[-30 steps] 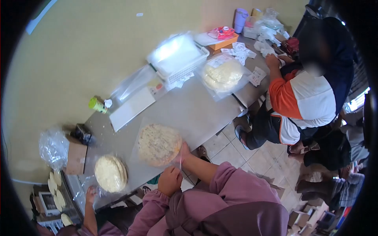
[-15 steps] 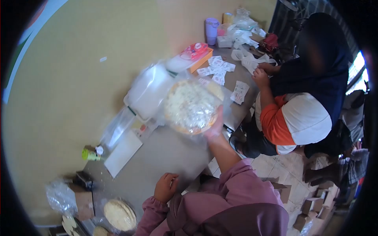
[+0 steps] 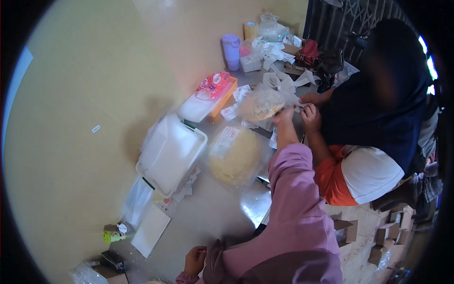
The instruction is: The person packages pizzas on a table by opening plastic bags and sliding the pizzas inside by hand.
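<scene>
My right hand grips a topped pizza in a clear plastic bag, arm stretched across the table. The pizza is tilted and slightly blurred, close to another person's hands. Below it, a bagged pale round flatbread with a printed label lies on the metal table. My left hand stays near the front edge of the table, fingers curled in; I see nothing in it. The other person's hands hold a thin white plastic bag.
A white plastic basket stands by the wall, beside an orange box with a pink packet. Printed slips, a purple tumbler and plastic bags lie farther back. A white board and green container are at left.
My right hand has carried the bagged pizza away from me, toward the other person. The labelled bagged flatbread now shows on the table. The view has shifted, and my left hand appears lower.
</scene>
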### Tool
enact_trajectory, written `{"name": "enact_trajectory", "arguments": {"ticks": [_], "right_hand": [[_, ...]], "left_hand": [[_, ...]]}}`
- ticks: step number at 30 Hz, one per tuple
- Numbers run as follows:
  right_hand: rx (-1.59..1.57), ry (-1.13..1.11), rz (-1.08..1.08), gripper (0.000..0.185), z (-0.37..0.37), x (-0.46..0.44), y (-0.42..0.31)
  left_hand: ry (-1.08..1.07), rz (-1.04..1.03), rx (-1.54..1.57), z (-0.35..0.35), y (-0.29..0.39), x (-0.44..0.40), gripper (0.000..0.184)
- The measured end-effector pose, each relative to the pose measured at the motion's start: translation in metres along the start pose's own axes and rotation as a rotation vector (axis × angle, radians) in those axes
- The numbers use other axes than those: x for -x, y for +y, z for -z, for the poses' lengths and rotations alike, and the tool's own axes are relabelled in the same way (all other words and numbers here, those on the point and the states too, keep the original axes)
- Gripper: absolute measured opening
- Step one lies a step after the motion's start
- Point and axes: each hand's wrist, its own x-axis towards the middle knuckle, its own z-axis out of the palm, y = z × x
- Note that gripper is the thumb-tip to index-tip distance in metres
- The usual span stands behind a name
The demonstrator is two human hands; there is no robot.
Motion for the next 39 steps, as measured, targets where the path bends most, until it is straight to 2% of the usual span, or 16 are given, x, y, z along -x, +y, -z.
{"name": "enact_trajectory", "arguments": {"ticks": [1, 2, 7, 8, 11, 13, 17, 19, 21, 22, 24, 31, 34, 35, 37, 39], "right_hand": [[0.089, 0.315, 0.079, 0.070, 0.002, -0.003, -0.003], [0.084, 0.318, 0.076, 0.070, 0.007, -0.006, -0.008], [1.503, 0.397, 0.597, 0.046, 0.042, -0.022, -0.009], [1.519, 0.355, 0.571, 0.046, 0.036, -0.017, 0.010], [1.271, 0.139, 0.848, 0.055, -0.006, 0.015, 0.049], [1.226, -0.207, 1.040, 0.048, -0.043, 0.054, 0.090], [1.493, -0.931, 0.434, 0.051, -0.076, 0.109, 0.184], [1.656, -1.333, 0.489, 0.053, -0.075, 0.141, 0.228], [2.025, -1.539, 0.444, 0.056, -0.075, 0.174, 0.254], [2.017, -1.561, 0.446, 0.056, -0.078, 0.186, 0.262], [2.365, -1.482, 0.109, 0.063, -0.082, 0.203, 0.273], [2.334, -1.348, 0.442, 0.027, -0.060, 0.188, 0.306], [2.335, -1.286, 0.494, 0.025, -0.046, 0.175, 0.323], [2.290, -1.377, 0.525, 0.030, -0.044, 0.176, 0.320], [2.420, -1.532, 0.384, 0.043, -0.059, 0.197, 0.308], [2.267, -1.653, 0.179, 0.054, -0.056, 0.207, 0.306]], "left_hand": [[-0.003, 0.003, -0.011, 0.004, 0.004, -0.002, 0.020], [-0.002, 0.039, -0.014, 0.006, 0.011, -0.004, 0.020], [0.040, 0.133, 0.066, 0.011, 0.009, -0.007, 0.020], [0.033, 0.094, 0.018, 0.013, 0.016, -0.008, 0.020], [0.041, 0.047, -0.032, 0.014, 0.023, -0.011, 0.021], [0.048, 0.027, -0.040, 0.012, 0.021, -0.010, 0.021], [0.060, 0.047, -0.008, 0.008, 0.022, -0.009, 0.020], [0.080, 0.048, -0.005, 0.008, 0.020, -0.003, 0.020], [0.116, 0.055, -0.033, 0.008, 0.017, 0.004, 0.019], [0.132, 0.061, -0.025, 0.009, 0.015, 0.008, 0.019], [0.180, 0.099, 0.056, 0.009, 0.012, 0.016, 0.019], [0.283, 0.095, 0.201, -0.006, -0.013, 0.034, 0.021], [0.304, 0.029, 0.176, -0.010, -0.013, 0.040, 0.021], [0.303, 0.022, 0.170, -0.010, -0.007, 0.043, 0.021], [0.353, 0.022, 0.179, -0.010, -0.005, 0.052, 0.021], [0.348, -0.008, 0.198, -0.013, -0.010, 0.062, 0.023]]}}
